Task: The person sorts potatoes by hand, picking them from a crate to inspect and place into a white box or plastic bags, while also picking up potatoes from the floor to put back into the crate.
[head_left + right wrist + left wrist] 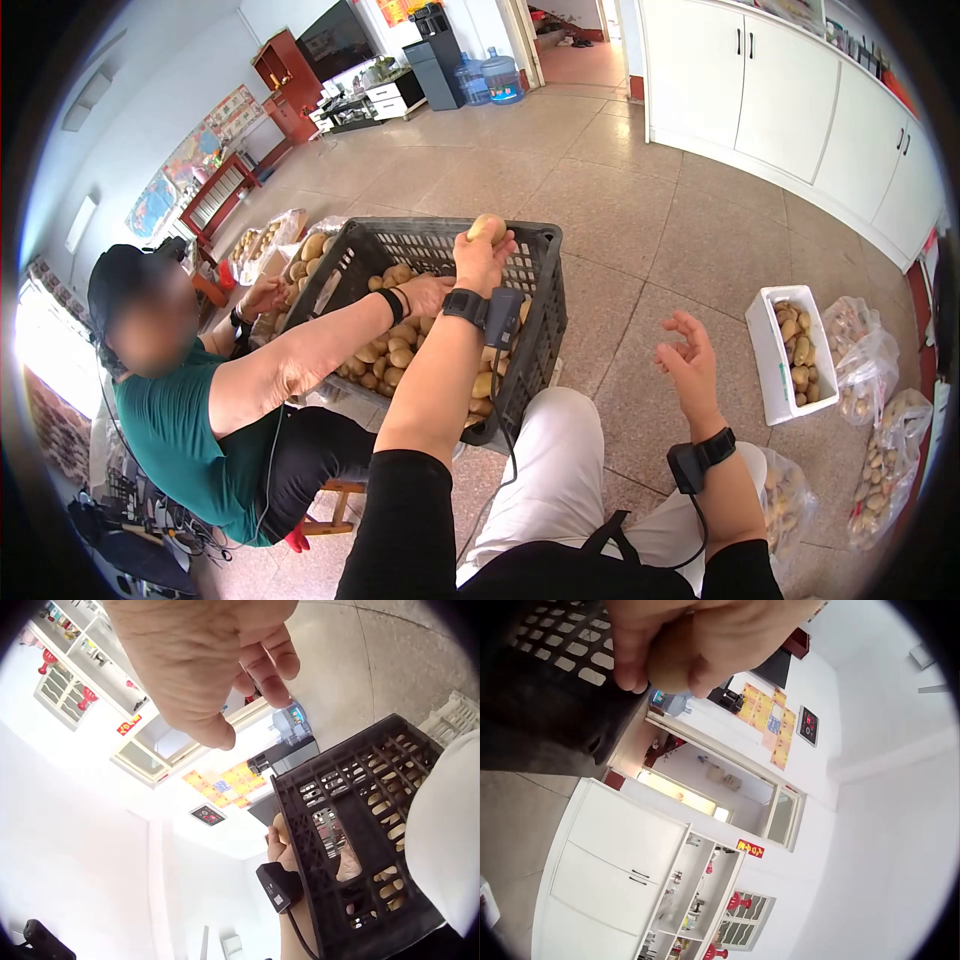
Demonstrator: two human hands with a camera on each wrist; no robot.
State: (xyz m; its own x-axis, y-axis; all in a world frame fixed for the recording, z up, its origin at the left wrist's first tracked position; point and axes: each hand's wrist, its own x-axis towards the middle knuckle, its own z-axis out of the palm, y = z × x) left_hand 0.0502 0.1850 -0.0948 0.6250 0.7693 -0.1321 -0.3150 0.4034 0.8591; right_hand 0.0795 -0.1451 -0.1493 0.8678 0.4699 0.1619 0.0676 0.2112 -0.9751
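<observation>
My left hand (482,262) grips a potato (488,228) above the far right rim of a black plastic crate (545,300). Fingers and thumb curl round that potato (670,660) in the left wrist view. Many potatoes (398,350) lie inside the crate. Out to the right of the crate, my right hand (690,365) hangs in the air over the floor, fingers loosely bent and holding nothing. The right wrist view shows the same hand (217,667) with no object against it. Another person's hand (428,294) reaches into the crate beside my left forearm.
A person in a green shirt (170,420) sits at the left. On the right stands a white foam box (765,370) of potatoes, with plastic bags (890,470) of potatoes beside it. More bagged potatoes (262,245) are behind the crate. White cabinets (790,90) line the far right wall.
</observation>
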